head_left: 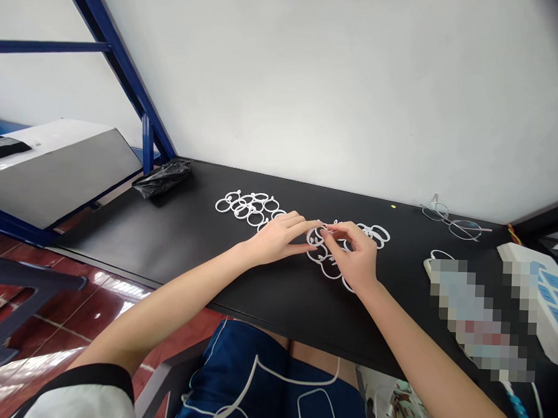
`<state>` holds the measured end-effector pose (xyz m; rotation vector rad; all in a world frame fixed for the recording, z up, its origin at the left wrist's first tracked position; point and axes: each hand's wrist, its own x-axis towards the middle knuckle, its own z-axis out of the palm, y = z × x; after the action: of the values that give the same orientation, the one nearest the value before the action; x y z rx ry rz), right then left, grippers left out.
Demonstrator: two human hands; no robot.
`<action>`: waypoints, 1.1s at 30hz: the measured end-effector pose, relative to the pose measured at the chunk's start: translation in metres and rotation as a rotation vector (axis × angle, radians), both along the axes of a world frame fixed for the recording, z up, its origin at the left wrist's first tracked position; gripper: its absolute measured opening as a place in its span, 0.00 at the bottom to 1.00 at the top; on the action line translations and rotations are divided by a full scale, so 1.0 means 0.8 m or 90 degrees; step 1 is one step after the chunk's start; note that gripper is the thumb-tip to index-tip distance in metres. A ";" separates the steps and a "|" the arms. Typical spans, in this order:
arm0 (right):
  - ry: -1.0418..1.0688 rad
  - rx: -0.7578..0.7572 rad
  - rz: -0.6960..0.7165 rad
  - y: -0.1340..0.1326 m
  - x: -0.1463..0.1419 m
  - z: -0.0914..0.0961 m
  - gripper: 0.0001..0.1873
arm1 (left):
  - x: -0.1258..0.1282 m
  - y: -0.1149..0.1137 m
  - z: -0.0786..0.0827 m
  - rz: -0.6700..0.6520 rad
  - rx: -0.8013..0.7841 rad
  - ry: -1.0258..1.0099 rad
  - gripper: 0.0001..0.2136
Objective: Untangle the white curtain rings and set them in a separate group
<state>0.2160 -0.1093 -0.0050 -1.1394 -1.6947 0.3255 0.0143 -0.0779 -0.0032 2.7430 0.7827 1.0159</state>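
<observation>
My left hand reaches over the black tabletop, thumb and forefinger closed around the edge of a white ring. From the other side, the fingertips of my right hand pinch at the same ring. Beneath and around my right hand lie several more white rings, partly covered by it. Another loose cluster of white rings, some with small round knobs, rests beyond my left hand, which hides its near end.
A crumpled black plastic bag lies at the table's far left. On the right are eyeglasses, a blurred-out phone-like object and a white power strip. A pale wall borders the black table. White cable crosses my lap.
</observation>
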 end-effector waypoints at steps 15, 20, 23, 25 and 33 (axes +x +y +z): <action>0.115 -0.120 0.076 0.000 0.001 -0.001 0.10 | 0.000 -0.003 0.004 0.008 -0.305 -0.159 0.17; 0.196 -0.191 0.107 0.005 0.004 -0.001 0.11 | 0.002 0.001 0.004 -0.060 -0.459 -0.225 0.18; 0.225 -0.202 0.125 0.005 0.004 0.000 0.10 | 0.001 0.001 0.005 -0.081 -0.480 -0.228 0.18; 0.227 -0.202 0.137 0.005 0.002 0.001 0.09 | 0.001 0.000 0.007 -0.090 -0.482 -0.227 0.18; 0.211 -0.204 0.162 0.002 0.001 0.000 0.08 | 0.000 -0.003 0.010 -0.085 -0.470 -0.217 0.15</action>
<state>0.2167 -0.1077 -0.0047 -1.0267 -1.5227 0.9222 0.0146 -0.0805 0.0046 1.9101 0.7165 0.8956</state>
